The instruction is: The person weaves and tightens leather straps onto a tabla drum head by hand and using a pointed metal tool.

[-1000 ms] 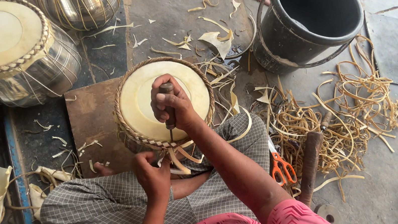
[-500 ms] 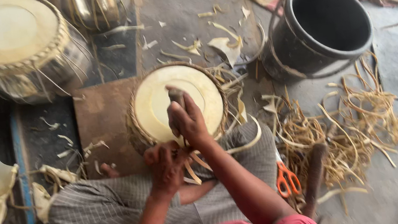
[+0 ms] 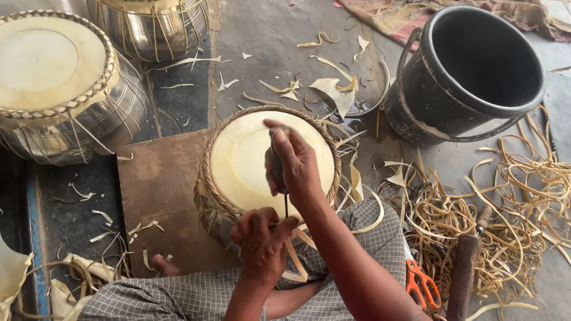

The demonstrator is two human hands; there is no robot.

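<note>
Pale rawhide covers the head of the small drum [image 3: 257, 162], which stands upright on a brown board [image 3: 159, 198] on the floor, just beyond the person's crossed, checked-cloth legs. The right hand [image 3: 291, 161] is closed in a fist around a dark-handled tool [image 3: 277, 172], held roughly upright over the near-right part of the drumhead; the tool's thin shaft runs down and nearward, toward the rim. Its long axis lies near-to-far, and its tip meets the braided edge just where the left hand [image 3: 262, 237] is. That left hand is curled shut against the near rim of the drum, fingers pinching what looks like a pale lacing strip [image 3: 295, 253] that trails down toward the lap; exactly how much it grips I cannot tell. So the working spot lies directly near of the right hand and right under the left one, with the left hand the closer of the two to the rim.

Against the picture half a second ago, the right hand sits slightly nearer on the drumhead and the tool's shaft now shows clearly below the fist; the left hand has kept its place at the near rim. The drum has not shifted on the board.

Around this: a black bucket [image 3: 467, 73] far right, a tangle of pale strips [image 3: 517, 212] on the floor at right, orange-handled scissors [image 3: 421, 285] near the right knee, and a larger drum [image 3: 43, 81] far left.
</note>
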